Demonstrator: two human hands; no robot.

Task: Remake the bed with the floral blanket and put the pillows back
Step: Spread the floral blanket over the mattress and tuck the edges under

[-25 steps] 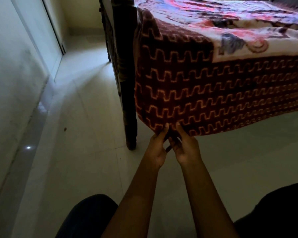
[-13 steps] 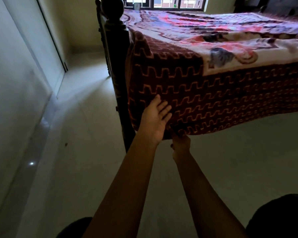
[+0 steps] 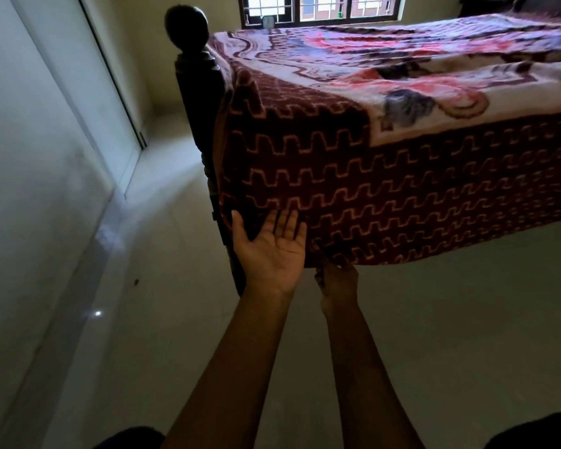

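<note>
The floral blanket (image 3: 386, 176) covers the bed, its white, pink and blue flowered top spread flat and its dark red border with a zigzag pattern hanging over the near side. My left hand (image 3: 272, 251) is open, palm towards me, with straight fingers against the hanging border beside the bedpost (image 3: 198, 92). Just to its right, my right hand (image 3: 337, 280) holds the blanket's bottom hem from below; its fingers are hidden under the cloth. No pillows are in view.
The dark wooden bedpost with a round knob stands at the bed's near left corner. A white wall (image 3: 30, 189) runs close along the left, leaving a narrow strip of pale tiled floor (image 3: 162, 286). A barred window (image 3: 318, 9) is behind the bed.
My left hand let go of the hem, rose onto the hanging border and turned palm towards me. My right hand stayed at the hem. The view tilted up, showing the window.
</note>
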